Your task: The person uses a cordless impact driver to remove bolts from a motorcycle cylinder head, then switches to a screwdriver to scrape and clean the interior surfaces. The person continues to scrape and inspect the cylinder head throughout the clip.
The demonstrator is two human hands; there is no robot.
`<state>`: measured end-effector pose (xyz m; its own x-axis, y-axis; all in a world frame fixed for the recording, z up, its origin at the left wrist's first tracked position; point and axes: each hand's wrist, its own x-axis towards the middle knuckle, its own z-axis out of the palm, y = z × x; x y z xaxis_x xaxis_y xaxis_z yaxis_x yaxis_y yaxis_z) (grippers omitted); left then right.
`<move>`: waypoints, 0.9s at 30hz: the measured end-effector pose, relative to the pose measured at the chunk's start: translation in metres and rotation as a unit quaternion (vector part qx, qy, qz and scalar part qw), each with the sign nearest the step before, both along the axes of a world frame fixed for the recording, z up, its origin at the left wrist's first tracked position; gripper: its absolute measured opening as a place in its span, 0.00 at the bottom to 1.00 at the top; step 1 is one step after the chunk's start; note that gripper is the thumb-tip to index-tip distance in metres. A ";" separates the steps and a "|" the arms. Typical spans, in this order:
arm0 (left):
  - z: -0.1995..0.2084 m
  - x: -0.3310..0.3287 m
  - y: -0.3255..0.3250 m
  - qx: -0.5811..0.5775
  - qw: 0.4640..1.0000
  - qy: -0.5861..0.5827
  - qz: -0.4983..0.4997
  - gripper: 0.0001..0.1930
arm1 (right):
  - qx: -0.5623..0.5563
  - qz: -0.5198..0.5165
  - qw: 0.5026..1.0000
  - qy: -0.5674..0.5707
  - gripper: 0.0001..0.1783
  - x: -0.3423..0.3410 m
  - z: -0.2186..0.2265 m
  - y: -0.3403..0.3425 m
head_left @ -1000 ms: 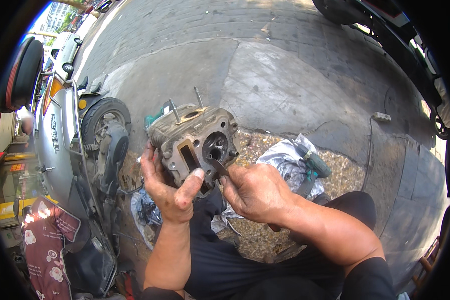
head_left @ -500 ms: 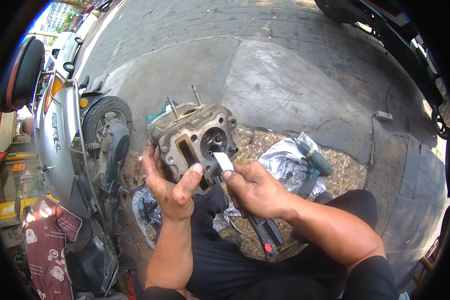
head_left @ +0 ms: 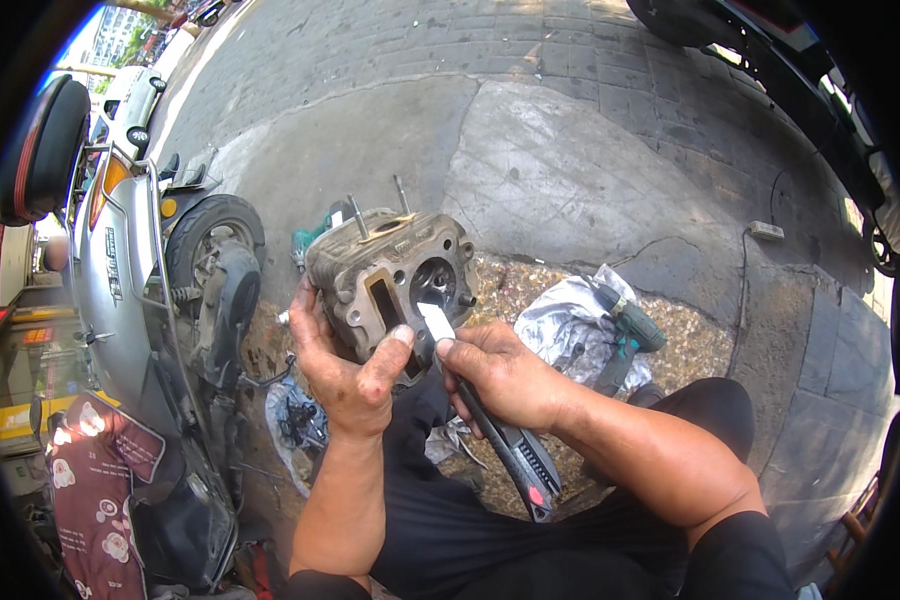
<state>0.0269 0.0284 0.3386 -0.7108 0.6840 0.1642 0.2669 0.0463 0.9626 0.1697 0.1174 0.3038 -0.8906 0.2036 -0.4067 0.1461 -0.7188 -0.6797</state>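
My left hand (head_left: 355, 375) grips a dirty metal engine cylinder head (head_left: 365, 270) from its left side, thumb across the front face. Two studs stick up from its top, and its flat face with a round combustion chamber and a slot is turned toward me. In my right hand (head_left: 500, 375) is a utility knife (head_left: 515, 455) with a black handle and a red piece near its end. Its wide blade (head_left: 435, 322) lies against or just over the face, below the round chamber; whether it touches I cannot tell.
A silver scooter (head_left: 130, 280) stands close on the left, a patterned maroon cloth (head_left: 95, 490) by it. On the ground to the right, a green cordless drill (head_left: 630, 325) rests by crumpled silvery sheeting (head_left: 565, 330). Another green tool (head_left: 310, 240) lies behind the cylinder head. A cable runs to a socket block (head_left: 766, 231).
The knife blade has shifted slightly left and tilted more across the face. The cylinder head has turned a little and moved slightly right, still in my left hand.
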 end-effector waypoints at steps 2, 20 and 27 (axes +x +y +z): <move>0.000 -0.001 0.000 0.006 1.000 -0.023 0.006 0.48 | 0.059 -0.007 0.998 0.019 0.20 0.001 -0.001 0.002; 0.004 -0.008 -0.006 0.011 0.999 -0.042 -0.029 0.49 | -0.010 0.072 0.997 0.021 0.21 0.006 0.004 0.014; 0.007 -0.011 -0.008 0.020 0.999 -0.048 -0.014 0.50 | 0.135 -0.009 0.991 -0.007 0.16 0.002 0.001 0.004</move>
